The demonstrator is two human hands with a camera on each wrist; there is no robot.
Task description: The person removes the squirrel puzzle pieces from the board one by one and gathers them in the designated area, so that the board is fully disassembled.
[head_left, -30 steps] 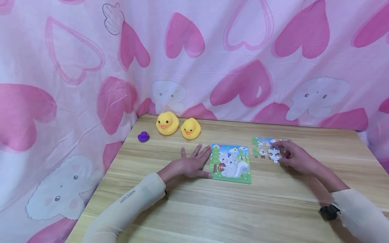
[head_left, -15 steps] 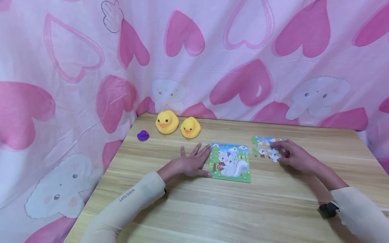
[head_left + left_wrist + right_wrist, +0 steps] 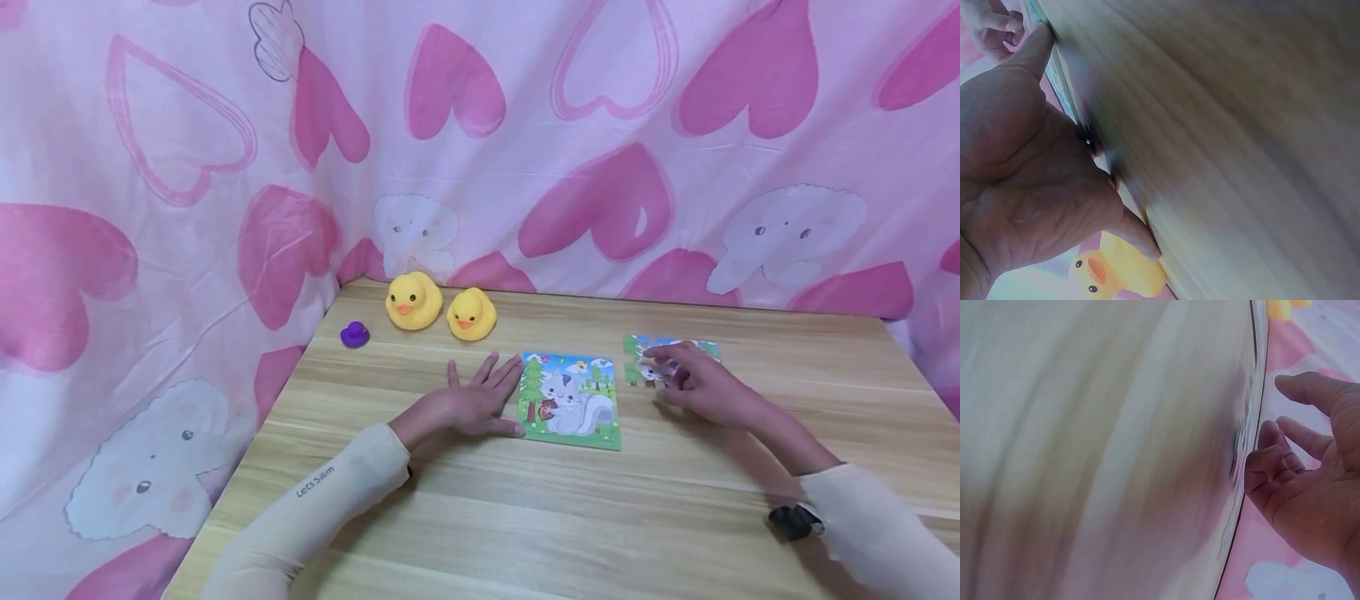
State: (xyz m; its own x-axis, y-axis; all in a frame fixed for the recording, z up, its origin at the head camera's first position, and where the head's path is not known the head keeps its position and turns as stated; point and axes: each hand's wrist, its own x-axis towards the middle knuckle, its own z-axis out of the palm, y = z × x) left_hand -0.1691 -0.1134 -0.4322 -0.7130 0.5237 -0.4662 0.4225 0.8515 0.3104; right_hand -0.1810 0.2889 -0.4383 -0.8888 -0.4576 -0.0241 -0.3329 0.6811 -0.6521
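A finished squirrel puzzle board [image 3: 570, 404] lies flat on the wooden table [image 3: 525, 517]. My left hand [image 3: 480, 402] rests flat beside it with spread fingers, and the fingertips touch the board's left edge. In the left wrist view that hand [image 3: 1022, 156] presses palm down against the board's edge [image 3: 1063, 87]. To the right lie loose puzzle pieces [image 3: 637, 354]. My right hand [image 3: 675, 375] is on them with fingers curled. In the right wrist view the right hand's [image 3: 1310, 487] thumb stands apart from the bent fingers. No held piece shows plainly.
Two yellow rubber ducks [image 3: 414, 302] [image 3: 471, 315] and a small purple toy [image 3: 355, 335] stand at the table's back left. A pink heart-print curtain [image 3: 600, 125] closes off the back and left. A black band [image 3: 793, 521] sits at the right wrist.
My right hand has slid left across the loose pieces, covering more of them. The left hand and the puzzle board have stayed put.
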